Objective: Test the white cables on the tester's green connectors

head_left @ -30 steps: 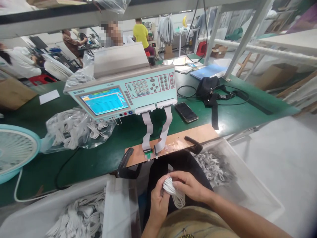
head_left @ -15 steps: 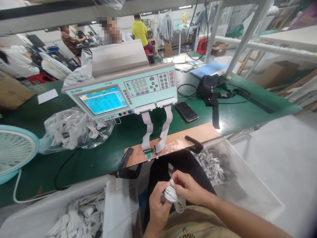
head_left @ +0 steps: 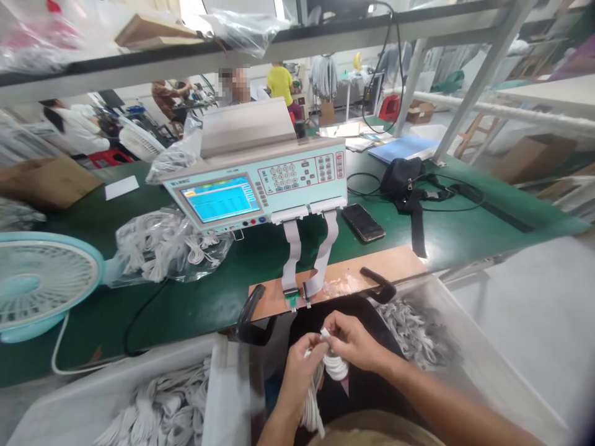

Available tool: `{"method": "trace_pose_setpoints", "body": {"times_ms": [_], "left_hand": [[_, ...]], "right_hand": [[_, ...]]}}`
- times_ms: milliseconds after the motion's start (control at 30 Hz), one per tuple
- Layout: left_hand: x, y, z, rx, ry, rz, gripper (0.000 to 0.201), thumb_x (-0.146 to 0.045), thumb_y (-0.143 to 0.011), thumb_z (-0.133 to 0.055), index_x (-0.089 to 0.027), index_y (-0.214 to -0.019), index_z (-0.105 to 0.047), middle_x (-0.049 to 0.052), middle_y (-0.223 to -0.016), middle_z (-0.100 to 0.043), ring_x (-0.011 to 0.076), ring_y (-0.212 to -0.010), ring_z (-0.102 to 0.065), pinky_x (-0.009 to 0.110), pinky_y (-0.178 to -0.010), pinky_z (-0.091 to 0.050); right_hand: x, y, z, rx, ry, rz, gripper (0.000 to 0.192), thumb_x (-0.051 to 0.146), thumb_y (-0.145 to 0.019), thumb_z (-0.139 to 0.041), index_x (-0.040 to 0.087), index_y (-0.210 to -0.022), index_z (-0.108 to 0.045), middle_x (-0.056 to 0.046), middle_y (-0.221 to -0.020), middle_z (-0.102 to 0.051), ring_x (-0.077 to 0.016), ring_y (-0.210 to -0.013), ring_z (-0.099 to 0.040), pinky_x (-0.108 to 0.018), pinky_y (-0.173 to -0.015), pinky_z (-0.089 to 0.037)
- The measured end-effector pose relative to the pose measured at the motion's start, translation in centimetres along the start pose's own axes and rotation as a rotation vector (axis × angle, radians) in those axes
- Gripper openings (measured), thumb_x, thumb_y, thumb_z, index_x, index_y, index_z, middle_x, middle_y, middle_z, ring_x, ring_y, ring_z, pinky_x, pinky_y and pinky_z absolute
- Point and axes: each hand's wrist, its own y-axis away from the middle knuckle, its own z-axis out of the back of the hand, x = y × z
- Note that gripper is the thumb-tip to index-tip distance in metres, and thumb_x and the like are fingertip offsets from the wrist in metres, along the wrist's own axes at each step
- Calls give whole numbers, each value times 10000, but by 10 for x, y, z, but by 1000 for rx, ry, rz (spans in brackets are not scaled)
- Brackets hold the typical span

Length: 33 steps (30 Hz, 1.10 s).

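Both hands meet just off the near edge of the green table (head_left: pixel 195 303), below the wooden board (head_left: pixel 353 275): the left hand (head_left: pixel 297 371) is closed around a bundle of white cable (head_left: pixel 332 365), and the right hand (head_left: pixel 356 341) pinches the cable's plug end between fingertips. Loops of it hang down over the lap, between the left bin (head_left: pixel 139 396) and the right bin (head_left: pixel 465 371) of cables.

White coiled cable (head_left: pixel 332 367) between bare hands. Dark green flat surface (head_left: pixel 195 303). Pale mint boxy tester (head_left: pixel 260 179) with bright blue screen, red-outlined keypads. Grey ribbon strips (head_left: pixel 292 257) over tan board (head_left: pixel 372 269). Light turquoise round fan (head_left: pixel 41 285). Black glossy phone (head_left: pixel 364 222).
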Motion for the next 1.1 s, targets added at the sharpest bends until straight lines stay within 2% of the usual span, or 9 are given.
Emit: {"method": "trace_pose_setpoints", "body": {"times_ms": [100, 200, 333, 467, 667, 833, 933, 1033, 1100], "left_hand": [[-10, -14, 3, 21, -15, -53, 356, -481, -680, -654, -147, -643, -538, -81, -410, -389, 45, -295, -319, 157, -294, -247], [-16, -19, 11, -29, -146, -150, 361, -479, -689, -644, -149, -596, -529, -73, -424, -404, 47, -327, -337, 153, -316, -260], [-9, -22, 15, -138, -219, -216, 348, -471, -755, -578, -146, -632, -557, -65, -465, -412, 61, -390, -370, 158, -361, -298], [2, -24, 16, -201, -205, -251, 340, -465, -808, -515, -145, -712, -576, -60, -501, -427, 68, -424, -378, 163, -393, -319], [-4, -23, 26, -166, -243, -312, 328, -445, -819, -499, -156, -689, -582, -51, -511, -450, 84, -439, -403, 177, -424, -339], [-24, -23, 44, -5, -366, -325, 350, -430, -798, -531, -161, -577, -560, -34, -498, -473, 99, -461, -417, 188, -453, -334], [-33, -26, 51, 50, -372, -333, 320, -404, -783, -554, -149, -598, -616, -5, -549, -530, 123, -534, -468, 199, -520, -373], [-31, -30, 49, -8, -278, -328, 269, -380, -772, -567, -137, -743, -680, 21, -642, -588, 157, -633, -517, 213, -575, -400], [-24, -33, 44, -74, -210, -315, 276, -375, -788, -548, -135, -808, -682, 13, -649, -586, 147, -611, -507, 209, -550, -388]], "right_hand": [[-1, -13, -7, -10, -36, 0, 113, 145, -737, -523, 166, -836, -574, 22, -664, -521, -121, -608, -474, -223, -566, -385], [-2, -21, -12, -27, -31, -16, 126, 161, -765, -504, 157, -851, -597, 6, -702, -560, -132, -647, -503, -236, -606, -401], [-7, -27, -20, -125, -39, -104, 136, 239, -785, -524, 157, -680, -555, 13, -640, -539, -129, -612, -480, -238, -590, -389], [-11, -30, -29, -188, -149, -158, 218, 342, -790, -545, 152, -685, -576, 4, -632, -553, -135, -596, -480, -239, -571, -391], [-6, -34, -37, -256, -264, -211, 279, 415, -747, -593, 151, -657, -590, -6, -617, -563, -134, -574, -479, -246, -558, -388], [2, -37, -38, -249, -436, -337, 327, 442, -652, -648, 168, -544, -506, 41, -484, -446, -83, -446, -354, -224, -456, -294], [7, -40, -39, -271, -496, -392, 312, 424, -619, -676, 167, -541, -516, 38, -478, -453, -79, -437, -351, -226, -456, -283], [10, -41, -40, -273, -541, -388, 319, 429, -619, -679, 166, -539, -518, 12, -516, -511, -92, -466, -395, -233, -484, -308], [10, -41, -40, -263, -541, -373, 329, 434, -620, -679, 164, -533, -513, 9, -526, -524, -92, -479, -400, -233, -498, -313]]}}
